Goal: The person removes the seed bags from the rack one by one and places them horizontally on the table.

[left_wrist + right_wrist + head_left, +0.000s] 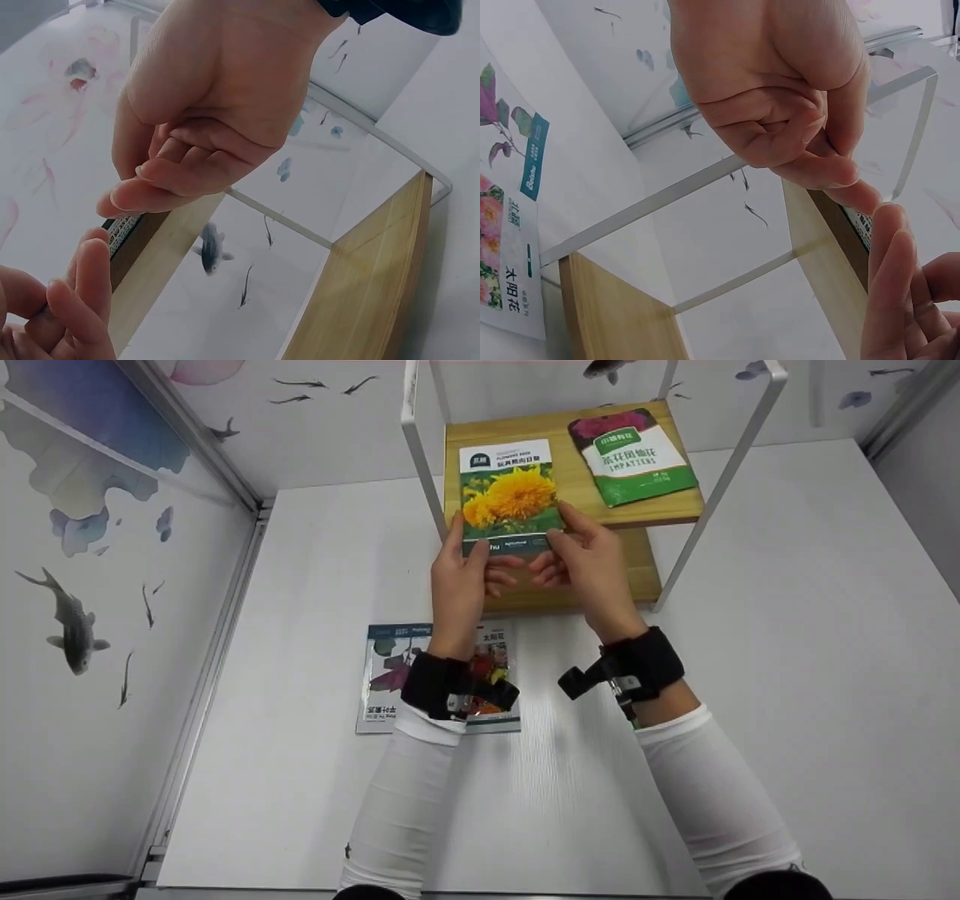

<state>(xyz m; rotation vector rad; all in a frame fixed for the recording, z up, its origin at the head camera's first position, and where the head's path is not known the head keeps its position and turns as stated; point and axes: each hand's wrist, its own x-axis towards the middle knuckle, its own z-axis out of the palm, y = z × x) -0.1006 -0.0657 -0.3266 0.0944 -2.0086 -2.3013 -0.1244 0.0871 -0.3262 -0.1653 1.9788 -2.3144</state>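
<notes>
A seed packet with yellow flowers lies over the left part of the upper wooden shelf. My left hand pinches its lower left corner, thumb on the front. At the lower right corner my right hand pinches it too, thumb also on top. Both hands' other fingers curl beneath the shelf's front edge. Only a thin edge of the packet shows in the wrist views. A green and white impatiens packet sits on the same shelf to the right, apart from the hands.
Below the upper shelf is a lower wooden board, framed by white metal bars. Two more seed packets, one with purple leaves and one with red flowers, lie on the white table under my left wrist.
</notes>
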